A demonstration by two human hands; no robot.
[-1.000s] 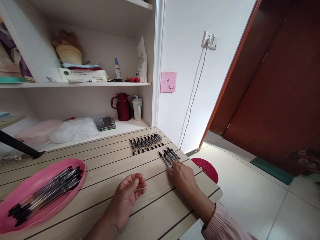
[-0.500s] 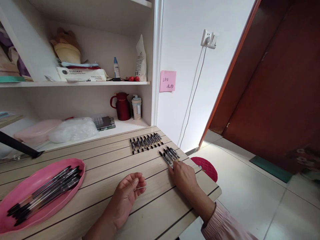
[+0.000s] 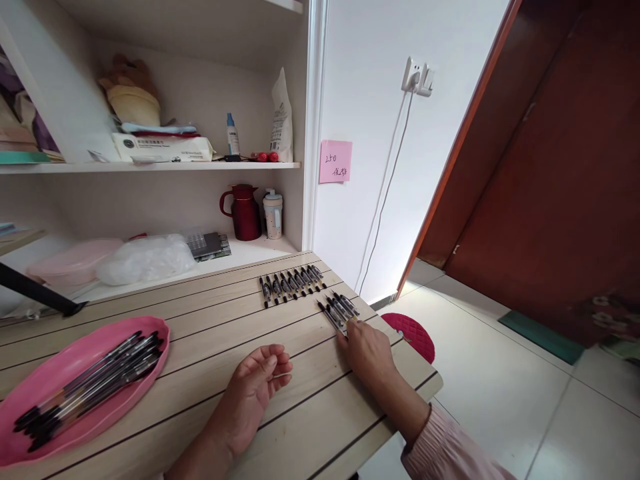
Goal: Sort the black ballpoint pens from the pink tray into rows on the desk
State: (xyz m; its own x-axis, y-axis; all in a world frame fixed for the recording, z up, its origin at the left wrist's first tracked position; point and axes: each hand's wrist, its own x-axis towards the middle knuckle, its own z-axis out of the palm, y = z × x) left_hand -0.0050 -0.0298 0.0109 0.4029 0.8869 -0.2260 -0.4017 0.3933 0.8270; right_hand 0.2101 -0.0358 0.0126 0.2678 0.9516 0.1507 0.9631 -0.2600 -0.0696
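My right hand (image 3: pixel 367 350) rests on the table with its fingers closed over the near ends of a group of black-tipped clear pens (image 3: pixel 338 309). Its fingertips are partly hidden under the knuckles, so how many pens they grip cannot be seen. My left hand (image 3: pixel 255 383) lies palm inward on the table, loosely curled, fingers apart and holding nothing. Beyond both hands is a neat row of short pen caps or pen parts (image 3: pixel 291 285), too small to make out fully. At left, a pink oval tray (image 3: pixel 150 393) holds a pile of black-ended pens (image 3: pixel 100 380).
The striped wooden table (image 3: pixel 210 333) ends at a rounded right corner. A dark red stool (image 3: pixel 411 337) stands below that edge. White shelving behind carries a red jug (image 3: pixel 245 213), a cup (image 3: pixel 273 215) and a plastic bag (image 3: pixel 147 260). A black bar (image 3: pixel 37 290) crosses at left.
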